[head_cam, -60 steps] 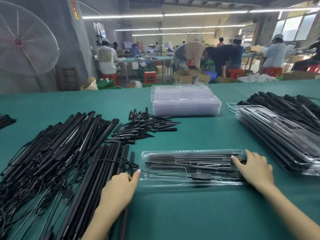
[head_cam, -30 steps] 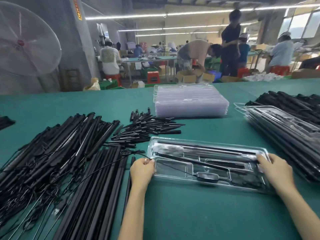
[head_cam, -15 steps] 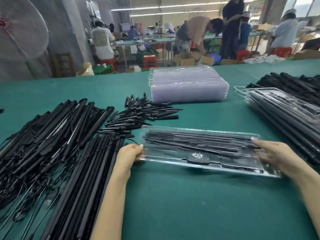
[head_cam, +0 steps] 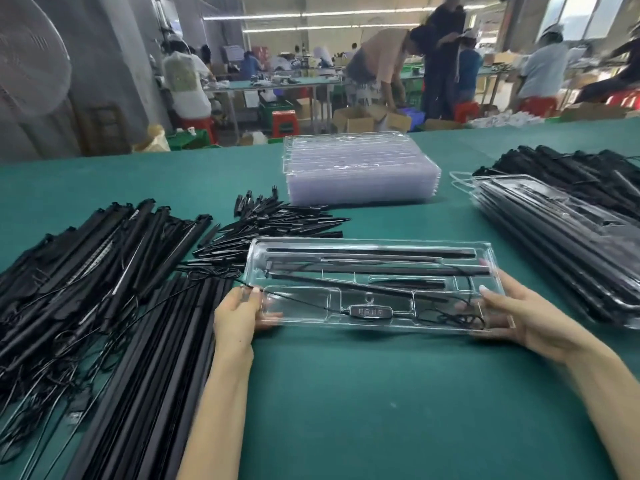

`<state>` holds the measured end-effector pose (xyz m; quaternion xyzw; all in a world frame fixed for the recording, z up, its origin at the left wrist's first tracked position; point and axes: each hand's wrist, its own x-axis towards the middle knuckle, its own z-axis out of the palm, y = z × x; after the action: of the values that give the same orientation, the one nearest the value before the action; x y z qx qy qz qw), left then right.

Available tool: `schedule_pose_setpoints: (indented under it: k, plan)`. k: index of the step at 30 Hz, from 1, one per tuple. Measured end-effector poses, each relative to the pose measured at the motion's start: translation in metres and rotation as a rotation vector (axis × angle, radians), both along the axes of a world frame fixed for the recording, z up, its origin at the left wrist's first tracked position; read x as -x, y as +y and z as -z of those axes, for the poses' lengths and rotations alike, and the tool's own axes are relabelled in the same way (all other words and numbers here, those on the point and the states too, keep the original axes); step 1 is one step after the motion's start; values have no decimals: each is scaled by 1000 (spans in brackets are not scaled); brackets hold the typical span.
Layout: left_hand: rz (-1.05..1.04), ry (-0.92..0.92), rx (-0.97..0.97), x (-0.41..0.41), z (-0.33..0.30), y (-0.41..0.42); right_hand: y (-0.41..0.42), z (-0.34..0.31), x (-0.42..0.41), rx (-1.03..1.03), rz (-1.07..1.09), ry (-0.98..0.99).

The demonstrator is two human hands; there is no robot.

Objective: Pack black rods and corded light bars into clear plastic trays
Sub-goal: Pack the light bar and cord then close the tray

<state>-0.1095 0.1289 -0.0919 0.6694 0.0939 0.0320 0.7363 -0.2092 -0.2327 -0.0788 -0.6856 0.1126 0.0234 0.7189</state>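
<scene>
Head view: left hand [head_cam: 239,315] and right hand [head_cam: 516,315] grip opposite ends of the filled clear tray [head_cam: 374,244].

bare green table [head_cam: 381,410] nearside, rod pile [head_cam: 104,289] left

Clear tray [head_cam: 374,289], filled w/ black rods & corded controller, is gripped at both ends: left hand [head_cam: 239,315] at left edge, right hand [head_cam: 516,315] at right. Loose rods [head_cam: 114,271] are piled left on green table [head_cam: 381,410]; empty tray stack [head_cam: 360,171] behind, packed trays [head_cam: 554,244] right.
</scene>
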Motion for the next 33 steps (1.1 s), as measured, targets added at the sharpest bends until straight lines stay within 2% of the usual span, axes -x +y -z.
schedule_pose_setpoints:
  k: [2, 4, 6, 7, 10, 11, 15, 21, 27, 33]
  plan:
    - [-77, 10, 72, 0, -5, -3, 4, 3, -4, -22, 68, -59]
    - [-135, 56, 301, 3, -13, -11, 7, 5, -8, -96, 128, -83]
    - [-102, 134, 573, 12, -22, -28, 10, 7, -11, -139, 144, -67]
    - [-55, 178, 617, 17, -24, -41, 13, 7, -12, -142, 134, -68]
    - [154, 291, 562, 39, -24, -86, 22, 4, -11, -162, 117, -73]
    - [168, 319, 534, 44, -21, -97, 25, 2, -10, -185, 128, -76]
    - [122, 309, 459, 47, -14, -114, 32, 1, -7, -208, 172, -109]
    - [-86, 326, 454, 38, -10, -119, 52, -3, -8, -159, 163, -152]
    - [-137, 343, 477, 40, -7, -114, 55, -7, -3, -125, 135, -173]
    - [-192, 335, 485, 42, -9, -115, 51, -3, -4, 27, 214, -155]
